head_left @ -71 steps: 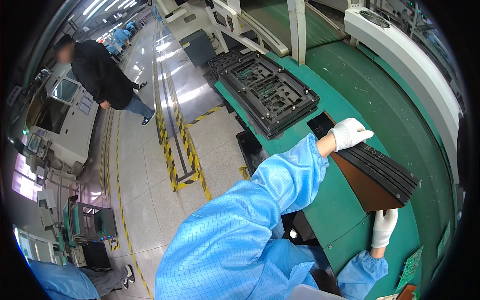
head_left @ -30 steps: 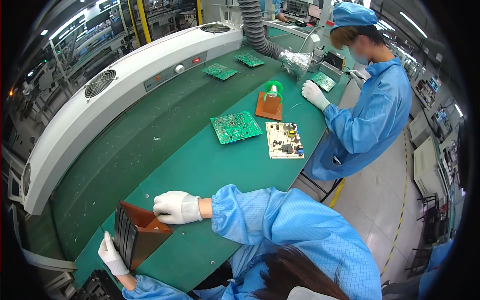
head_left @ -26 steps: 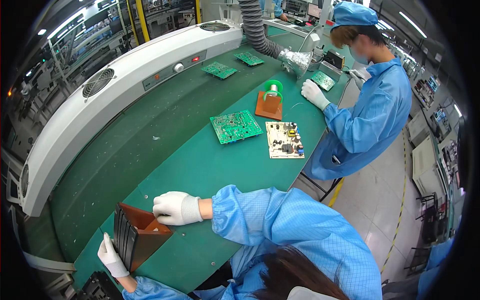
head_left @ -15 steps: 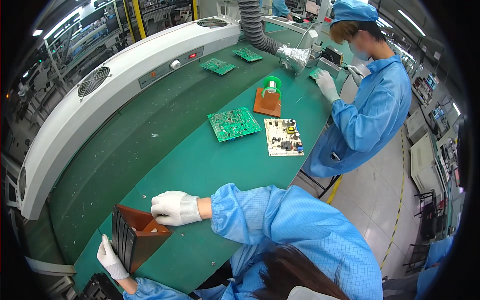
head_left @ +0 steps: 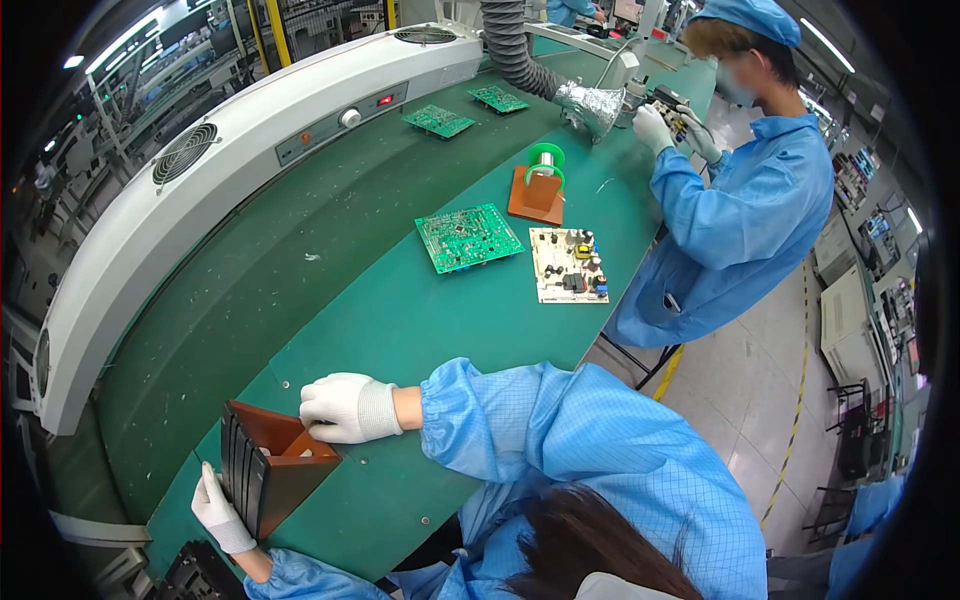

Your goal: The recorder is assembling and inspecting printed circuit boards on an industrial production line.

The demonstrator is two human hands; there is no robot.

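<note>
An open-topped box (head_left: 300, 494), brown inside with black ridged panels on its left side, stands at the near left of the green bench. My left hand (head_left: 220, 512), in a white glove, lies against the outer face of those panels, its visible fingers stretched upward. Over the box's far right rim is my right hand (head_left: 347, 408), also gloved. Its fingers curl down and inward, and their tips are hidden, so I cannot see what they hold. Small pale pieces (head_left: 306, 453) show inside the box.
Farther along the bench (head_left: 400, 340) lie a green circuit board (head_left: 468, 238), a pale board with components (head_left: 570, 265) and a solder spool on a brown stand (head_left: 541, 190). A white fan unit (head_left: 240, 170) arches along the left. A co-worker (head_left: 745, 210) sits at the far right.
My hands and the box stay almost in place, with the view shifted slightly. The co-worker's hands have lifted a circuit board and tilted it, showing its component side.
</note>
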